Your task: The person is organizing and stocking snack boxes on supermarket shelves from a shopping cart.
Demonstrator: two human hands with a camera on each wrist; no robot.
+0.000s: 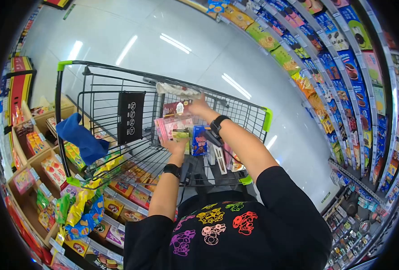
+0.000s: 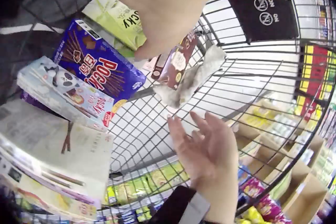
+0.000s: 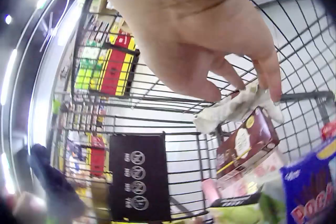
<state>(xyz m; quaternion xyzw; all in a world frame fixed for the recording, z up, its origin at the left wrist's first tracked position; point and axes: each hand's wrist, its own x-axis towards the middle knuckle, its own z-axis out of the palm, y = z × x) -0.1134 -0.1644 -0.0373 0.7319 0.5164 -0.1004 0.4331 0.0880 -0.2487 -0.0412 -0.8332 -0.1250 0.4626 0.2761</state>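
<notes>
My left hand (image 1: pixel 176 146) grips a green Pocky box (image 2: pixel 116 20) low in the shopping cart; most of its fingers are hidden. Across from it, my right hand (image 1: pixel 200 108) reaches down with spread, slightly bent fingers. Its fingertips are close over a crumpled whitish packet (image 3: pixel 231 109) at the cart's far side. A dark brown box (image 3: pixel 248 142) lies beside that packet, and pink packages (image 1: pixel 165 128) are near the left hand. Next to the green box is a blue Pocky box (image 2: pixel 100 64), with a light blue panda Pocky box (image 2: pixel 65 92) overlapping it in the left wrist view.
The wire cart (image 1: pixel 267 119) has a black sign panel (image 1: pixel 131 117) and a dark blue cloth (image 1: pixel 83 139) on its left end. Snack bins (image 1: pixel 33 135) stand close on the left. Tall biscuit shelves (image 1: pixel 343 67) line the right, across a shiny floor (image 1: pixel 118 31).
</notes>
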